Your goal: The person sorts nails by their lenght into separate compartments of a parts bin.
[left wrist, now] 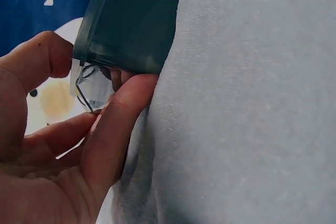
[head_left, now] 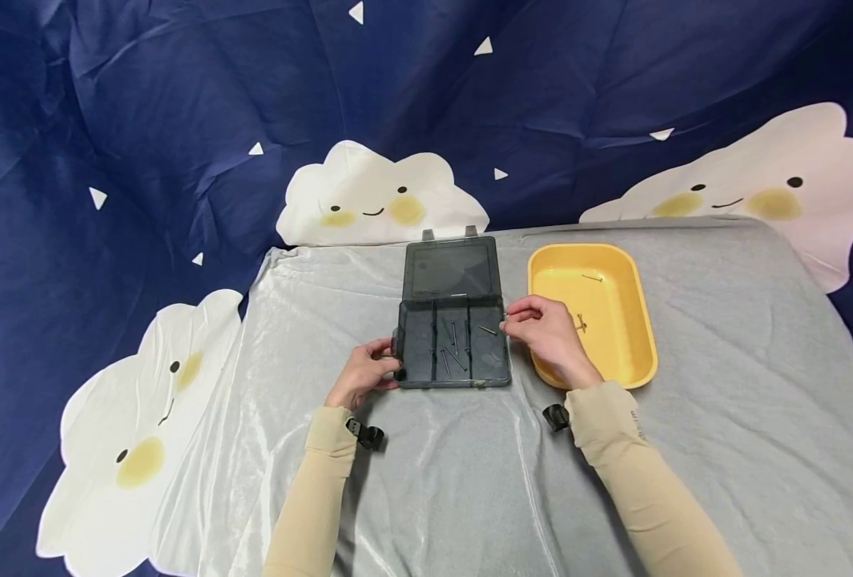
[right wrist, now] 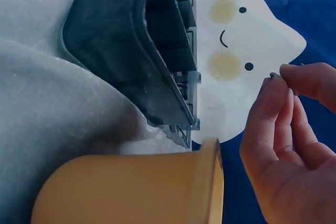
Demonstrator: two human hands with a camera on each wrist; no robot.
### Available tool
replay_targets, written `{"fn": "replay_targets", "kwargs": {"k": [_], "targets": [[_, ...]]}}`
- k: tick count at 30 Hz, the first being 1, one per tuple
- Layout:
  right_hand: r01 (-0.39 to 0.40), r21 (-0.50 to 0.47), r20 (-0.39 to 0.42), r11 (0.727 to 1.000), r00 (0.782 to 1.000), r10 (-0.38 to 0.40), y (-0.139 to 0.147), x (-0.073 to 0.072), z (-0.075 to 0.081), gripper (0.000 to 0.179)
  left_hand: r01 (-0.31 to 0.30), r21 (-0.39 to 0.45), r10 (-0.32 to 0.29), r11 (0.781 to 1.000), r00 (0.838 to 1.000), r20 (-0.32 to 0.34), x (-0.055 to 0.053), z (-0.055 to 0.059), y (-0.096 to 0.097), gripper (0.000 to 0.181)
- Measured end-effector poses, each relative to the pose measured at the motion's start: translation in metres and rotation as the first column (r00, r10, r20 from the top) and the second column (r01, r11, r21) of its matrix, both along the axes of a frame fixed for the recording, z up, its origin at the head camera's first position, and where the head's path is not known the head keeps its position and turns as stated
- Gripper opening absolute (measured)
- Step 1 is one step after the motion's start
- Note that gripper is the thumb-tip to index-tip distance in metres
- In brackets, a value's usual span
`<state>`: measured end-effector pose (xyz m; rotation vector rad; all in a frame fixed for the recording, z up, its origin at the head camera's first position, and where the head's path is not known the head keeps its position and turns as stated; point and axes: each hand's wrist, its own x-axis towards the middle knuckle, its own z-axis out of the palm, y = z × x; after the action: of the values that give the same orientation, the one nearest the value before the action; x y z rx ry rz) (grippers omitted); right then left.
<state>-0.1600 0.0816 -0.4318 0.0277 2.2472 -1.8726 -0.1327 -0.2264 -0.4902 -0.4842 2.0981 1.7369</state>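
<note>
A dark translucent organizer box (head_left: 415,365) lies with its lid tipped back and its inside split into three compartments. My left hand (head_left: 365,371) holds its left side, thumb and fingers around the edge (left wrist: 86,51). Several thin metal screws (head_left: 455,360) lie in the middle compartment, and one screw (head_left: 488,330) is in the right one. At the box's right edge, my right hand (head_left: 547,331) pinches a small metal screw (right wrist: 273,75) between thumb and index finger; most of it is hidden by the fingertips.
A yellow tray (head_left: 645,353) stands right of the box, partly under my right forearm and hand. Inside lie a thin screw (head_left: 592,278) and a small crossed group of screws (head_left: 581,323). Grey cloth (head_left: 440,481) covers the table; a blue cloud-print curtain (head_left: 426,72) hangs behind.
</note>
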Motion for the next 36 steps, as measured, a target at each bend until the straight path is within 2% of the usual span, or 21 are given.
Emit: {"fn": "replay_targets", "kwargs": {"k": [7,16,29,36], "targets": [[-0.016,0.128,-0.044,0.992,0.999,0.021,-0.006,0.001,-0.002,0.025,0.002,0.001,-0.002,1.000,1.000,-0.005,0.000,-0.002,-0.001,0.059],[-0.035,0.297,-0.069,0.954,0.996,0.058,-0.011,0.001,-0.003,0.027,0.003,0.005,-0.003,1.000,1.000,-0.008,-0.001,-0.003,0.000,0.058],[-0.075,0.390,-0.096,0.918,0.988,0.121,-0.012,0.001,-0.007,0.028,-0.005,0.007,0.005,1.000,1.000,-0.001,0.000,-0.001,0.000,0.058],[-0.059,0.373,-0.099,0.926,0.990,0.103,-0.012,0.001,-0.008,0.026,0.000,-0.003,0.000,1.000,1.000,-0.002,0.000,-0.002,0.000,0.059]]}}
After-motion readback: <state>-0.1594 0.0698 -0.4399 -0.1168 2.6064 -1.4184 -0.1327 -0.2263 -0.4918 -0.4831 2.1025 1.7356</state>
